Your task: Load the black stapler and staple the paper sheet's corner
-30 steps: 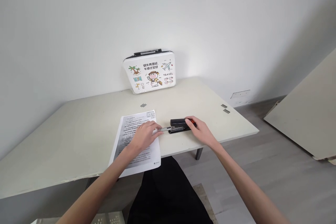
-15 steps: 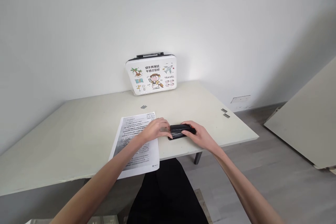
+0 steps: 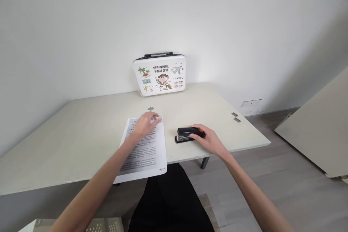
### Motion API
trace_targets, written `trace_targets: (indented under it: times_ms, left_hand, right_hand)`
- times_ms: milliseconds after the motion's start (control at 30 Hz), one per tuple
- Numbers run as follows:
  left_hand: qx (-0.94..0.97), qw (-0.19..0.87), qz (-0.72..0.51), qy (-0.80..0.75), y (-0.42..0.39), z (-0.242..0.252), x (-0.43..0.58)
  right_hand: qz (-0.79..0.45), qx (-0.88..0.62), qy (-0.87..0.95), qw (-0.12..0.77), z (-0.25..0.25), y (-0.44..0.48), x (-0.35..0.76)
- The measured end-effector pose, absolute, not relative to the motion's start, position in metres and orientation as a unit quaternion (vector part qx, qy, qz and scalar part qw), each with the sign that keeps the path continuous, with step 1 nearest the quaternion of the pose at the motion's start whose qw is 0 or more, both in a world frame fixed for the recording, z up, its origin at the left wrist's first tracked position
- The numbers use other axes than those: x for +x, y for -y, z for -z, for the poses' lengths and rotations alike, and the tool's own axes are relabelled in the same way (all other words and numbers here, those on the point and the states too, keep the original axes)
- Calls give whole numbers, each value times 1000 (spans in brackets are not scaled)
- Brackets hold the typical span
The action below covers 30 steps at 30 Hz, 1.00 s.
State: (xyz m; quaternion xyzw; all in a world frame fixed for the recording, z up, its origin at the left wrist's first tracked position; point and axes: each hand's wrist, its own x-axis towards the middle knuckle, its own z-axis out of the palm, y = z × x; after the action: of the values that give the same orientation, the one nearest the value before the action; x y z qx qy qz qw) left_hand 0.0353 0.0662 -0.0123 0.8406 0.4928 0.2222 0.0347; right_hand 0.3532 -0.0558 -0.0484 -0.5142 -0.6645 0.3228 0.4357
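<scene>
My right hand is wrapped round the rear of a black stapler, which rests on the table with its nose pointing left. Its upper arm stands apart from the base at the front. A printed sheet of paper, possibly a stack, lies to the left, its lower edge jutting past the table's front edge. Over the paper's upper right corner is my left hand, slightly blurred, fingers bent with the thumb apart from them. Nothing shows in its fingers; whether it touches the paper I cannot tell.
Against the wall at the back of the table leans a white cartoon-printed case with a black handle. Grey staple strips lie behind the paper, and more staple strips near the right edge. A white panel stands at right.
My left hand has left the stapler's front end and moved left to the paper's upper right corner. My right hand stays on the stapler. The view has shifted slightly.
</scene>
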Motion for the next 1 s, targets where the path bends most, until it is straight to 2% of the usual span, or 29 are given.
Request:
trace_targets:
  times_ms: [133, 300, 633, 900, 1000]
  left_hand:
    - [777, -15, -233, -585, -84, 22, -13]
    - [754, 7, -226, -617, -83, 39, -27]
    - [774, 116, -243, -573, -45, 45, 1]
    - [779, 104, -262, -560, -17, 48, 24]
    - [812, 80, -287, -502, -4, 37, 29]
  right_hand:
    - [-333, -516, 659, 435, 48, 57, 353]
    - [-338, -520, 658, 427, 47, 59, 352]
    - [-334, -526, 659, 421, 47, 61, 350]
    - [-315, -543, 663, 407, 50, 62, 348]
    - [-315, -548, 680, 373, 42, 62, 353]
